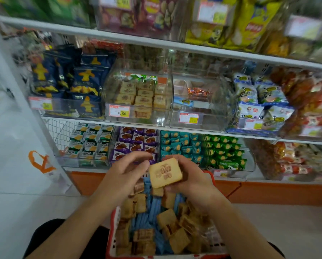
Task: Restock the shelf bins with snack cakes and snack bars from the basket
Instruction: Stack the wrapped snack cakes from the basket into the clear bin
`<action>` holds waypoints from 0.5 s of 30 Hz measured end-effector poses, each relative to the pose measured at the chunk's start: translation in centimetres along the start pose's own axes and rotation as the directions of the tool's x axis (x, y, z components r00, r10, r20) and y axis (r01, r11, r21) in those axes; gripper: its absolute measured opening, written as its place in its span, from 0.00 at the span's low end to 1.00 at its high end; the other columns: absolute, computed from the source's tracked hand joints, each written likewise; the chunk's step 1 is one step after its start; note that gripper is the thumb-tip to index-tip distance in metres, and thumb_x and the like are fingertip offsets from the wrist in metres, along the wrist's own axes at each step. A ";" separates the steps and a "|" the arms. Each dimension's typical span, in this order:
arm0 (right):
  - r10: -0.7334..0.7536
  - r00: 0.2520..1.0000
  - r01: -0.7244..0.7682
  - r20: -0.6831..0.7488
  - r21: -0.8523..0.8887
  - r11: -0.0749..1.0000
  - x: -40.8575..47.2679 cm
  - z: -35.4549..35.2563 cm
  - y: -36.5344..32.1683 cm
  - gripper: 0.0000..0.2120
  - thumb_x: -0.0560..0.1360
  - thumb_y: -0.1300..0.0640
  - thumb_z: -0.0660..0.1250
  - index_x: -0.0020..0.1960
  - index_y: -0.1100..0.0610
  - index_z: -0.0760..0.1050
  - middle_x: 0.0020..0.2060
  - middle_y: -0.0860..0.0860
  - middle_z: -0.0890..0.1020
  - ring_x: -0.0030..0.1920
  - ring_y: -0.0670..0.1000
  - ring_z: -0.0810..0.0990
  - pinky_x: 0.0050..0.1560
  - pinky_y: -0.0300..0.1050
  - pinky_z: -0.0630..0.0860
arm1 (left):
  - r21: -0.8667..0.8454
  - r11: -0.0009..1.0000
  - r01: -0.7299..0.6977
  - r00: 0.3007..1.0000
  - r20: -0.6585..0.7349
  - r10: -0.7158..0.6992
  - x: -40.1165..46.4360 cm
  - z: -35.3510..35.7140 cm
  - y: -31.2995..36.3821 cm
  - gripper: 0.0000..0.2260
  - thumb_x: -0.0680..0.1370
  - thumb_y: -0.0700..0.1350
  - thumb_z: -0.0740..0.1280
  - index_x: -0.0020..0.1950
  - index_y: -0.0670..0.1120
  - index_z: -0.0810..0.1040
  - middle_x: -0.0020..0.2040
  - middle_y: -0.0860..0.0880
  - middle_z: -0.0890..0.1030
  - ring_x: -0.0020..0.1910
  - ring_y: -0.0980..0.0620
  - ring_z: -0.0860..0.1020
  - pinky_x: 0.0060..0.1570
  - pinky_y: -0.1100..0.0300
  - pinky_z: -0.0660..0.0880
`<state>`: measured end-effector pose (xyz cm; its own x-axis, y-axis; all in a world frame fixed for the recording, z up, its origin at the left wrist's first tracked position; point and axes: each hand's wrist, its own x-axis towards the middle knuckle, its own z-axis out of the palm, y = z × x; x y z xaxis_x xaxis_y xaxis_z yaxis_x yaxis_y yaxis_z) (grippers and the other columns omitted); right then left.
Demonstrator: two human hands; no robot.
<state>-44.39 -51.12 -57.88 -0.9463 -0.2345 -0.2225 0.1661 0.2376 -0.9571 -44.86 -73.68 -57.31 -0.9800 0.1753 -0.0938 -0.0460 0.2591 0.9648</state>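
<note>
The left hand (126,171) is raised over the basket (112,230), fingers loosely curled; its fingertips sit at the left edge of the snack cake (165,172), and whether its grip holds the cake cannot be determined. The right hand (189,176) supports the cake from the right and from beneath, thumb under the lower edge, so its grip is closed around the package.

Step in hand, as judged: one cake is lifted clear of the basket and is being aligned before placement. The next move calls for a reach up and forward to the clear bin (137,100) on the middle shelf, which holds matching tan cakes, and for laying the package flat on the existing rows.

The cake is a square, tan, transparent-wrapped piece with a brown stamped pattern on its upper face. It is held above the far end of the basket, which contains many more such cakes mixed with blue-wrapped snack bars (151,212).
</note>
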 end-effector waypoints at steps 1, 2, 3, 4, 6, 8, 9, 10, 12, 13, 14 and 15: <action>-0.023 1.000 0.023 -0.007 0.004 1.000 -0.1 -0.1 -0.7 0.32 0.68 0.74 0.77 0.66 0.51 0.76 0.56 0.48 0.85 0.59 0.48 0.84 0.55 0.47 0.82 | 0.028 0.998 -0.049 0.996 0.071 0.046 -0.2 -0.4 1.4 0.09 0.81 0.54 0.70 0.59 0.67 0.80 0.54 0.69 0.81 0.54 0.67 0.81 0.49 0.58 0.83; -0.039 0.999 0.040 -0.017 0.023 0.999 -0.2 -0.1 -1.3 0.32 0.69 0.75 0.76 0.66 0.51 0.75 0.55 0.49 0.86 0.58 0.50 0.84 0.54 0.48 0.83 | 0.084 0.992 -0.090 0.991 0.110 0.081 -0.2 -0.7 2.5 0.11 0.80 0.54 0.72 0.60 0.68 0.79 0.55 0.71 0.80 0.55 0.68 0.80 0.49 0.58 0.83; -0.052 0.998 0.053 -0.026 0.054 0.997 -0.2 -0.2 -2.0 0.33 0.70 0.75 0.76 0.67 0.51 0.73 0.55 0.52 0.86 0.57 0.52 0.85 0.54 0.50 0.83 | 0.159 0.980 -0.123 0.986 0.131 0.102 -0.2 -0.9 3.5 0.13 0.79 0.54 0.73 0.60 0.68 0.78 0.56 0.73 0.79 0.55 0.69 0.79 0.49 0.59 0.83; -0.055 0.998 0.058 -0.040 0.090 0.994 -0.2 -0.3 -2.6 0.33 0.71 0.76 0.75 0.68 0.51 0.72 0.54 0.54 0.86 0.56 0.55 0.85 0.54 0.52 0.84 | 0.227 0.963 -0.144 0.984 0.133 0.116 -0.1 -1.1 4.4 0.15 0.78 0.54 0.74 0.60 0.69 0.77 0.56 0.74 0.78 0.55 0.70 0.79 0.50 0.59 0.83; -0.073 0.995 0.082 -0.066 0.148 0.986 0.1 -0.6 -3.6 0.32 0.73 0.75 0.73 0.69 0.51 0.71 0.54 0.58 0.86 0.56 0.58 0.86 0.57 0.58 0.83 | 0.252 0.955 -0.158 0.983 0.129 0.128 0.3 -1.3 5.5 0.19 0.75 0.54 0.77 0.61 0.69 0.76 0.56 0.72 0.79 0.55 0.67 0.80 0.52 0.58 0.82; -0.089 0.992 0.104 -0.084 0.194 0.976 0.6 -1.0 -4.5 0.27 0.76 0.72 0.72 0.68 0.52 0.72 0.54 0.61 0.86 0.56 0.60 0.86 0.58 0.59 0.82 | 0.216 0.965 -0.148 0.984 0.133 0.121 0.7 -1.7 6.4 0.24 0.72 0.55 0.80 0.63 0.69 0.76 0.56 0.68 0.81 0.55 0.63 0.82 0.54 0.57 0.82; -0.097 0.992 0.112 -0.081 0.215 0.970 0.9 -1.1 -4.9 0.24 0.77 0.70 0.72 0.68 0.53 0.72 0.54 0.61 0.86 0.56 0.62 0.85 0.59 0.59 0.82 | 0.235 0.959 -0.156 0.983 0.128 0.128 1.0 -1.8 6.7 0.24 0.71 0.56 0.81 0.62 0.68 0.76 0.55 0.68 0.81 0.54 0.63 0.82 0.54 0.57 0.82; -0.103 0.992 0.117 -0.076 0.220 0.968 1.3 -1.2 -5.5 0.21 0.78 0.68 0.71 0.67 0.54 0.73 0.53 0.60 0.86 0.56 0.62 0.85 0.58 0.60 0.82 | 0.277 0.947 -0.162 0.985 0.106 0.137 1.4 -1.9 7.1 0.23 0.71 0.57 0.80 0.62 0.68 0.75 0.54 0.69 0.81 0.54 0.64 0.81 0.54 0.57 0.82; -0.127 0.988 0.138 -0.090 0.134 0.981 2.3 -1.3 -6.6 0.17 0.80 0.65 0.70 0.67 0.52 0.74 0.53 0.56 0.87 0.55 0.58 0.86 0.56 0.55 0.83 | 0.366 0.915 -0.172 0.985 0.063 0.160 2.6 -2.0 7.8 0.22 0.72 0.59 0.78 0.63 0.68 0.75 0.52 0.71 0.81 0.52 0.67 0.81 0.53 0.59 0.82; -0.152 0.983 0.157 -0.106 0.043 0.987 3.0 -1.5 -7.2 0.17 0.81 0.62 0.70 0.67 0.50 0.75 0.53 0.53 0.88 0.55 0.54 0.86 0.55 0.51 0.83 | 0.391 0.903 -0.175 0.984 0.043 0.173 3.3 -2.0 8.2 0.20 0.73 0.58 0.78 0.62 0.68 0.76 0.51 0.71 0.82 0.50 0.68 0.81 0.52 0.60 0.81; -0.180 0.976 0.174 -0.120 -0.056 0.983 3.9 -1.7 -7.8 0.17 0.81 0.60 0.70 0.68 0.48 0.75 0.53 0.49 0.87 0.54 0.49 0.86 0.54 0.47 0.83 | 0.412 0.894 -0.175 0.982 0.013 0.186 4.2 -2.1 8.5 0.18 0.73 0.57 0.77 0.61 0.66 0.77 0.50 0.70 0.82 0.49 0.68 0.81 0.50 0.61 0.81; -0.197 0.971 0.177 -0.132 -0.147 0.973 4.9 -1.9 -8.3 0.18 0.81 0.57 0.70 0.69 0.46 0.75 0.53 0.46 0.86 0.53 0.45 0.85 0.53 0.45 0.82 | 0.433 0.887 -0.162 0.982 -0.017 0.187 5.3 -2.3 8.8 0.17 0.74 0.57 0.77 0.60 0.64 0.79 0.48 0.68 0.83 0.48 0.68 0.81 0.47 0.63 0.80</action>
<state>-51.00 -52.43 -50.65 -0.9887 -0.1499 -0.0028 -0.0471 0.3286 -0.9433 -50.88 -72.63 -48.72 -0.9745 0.2044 0.0929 0.2014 0.6128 0.7642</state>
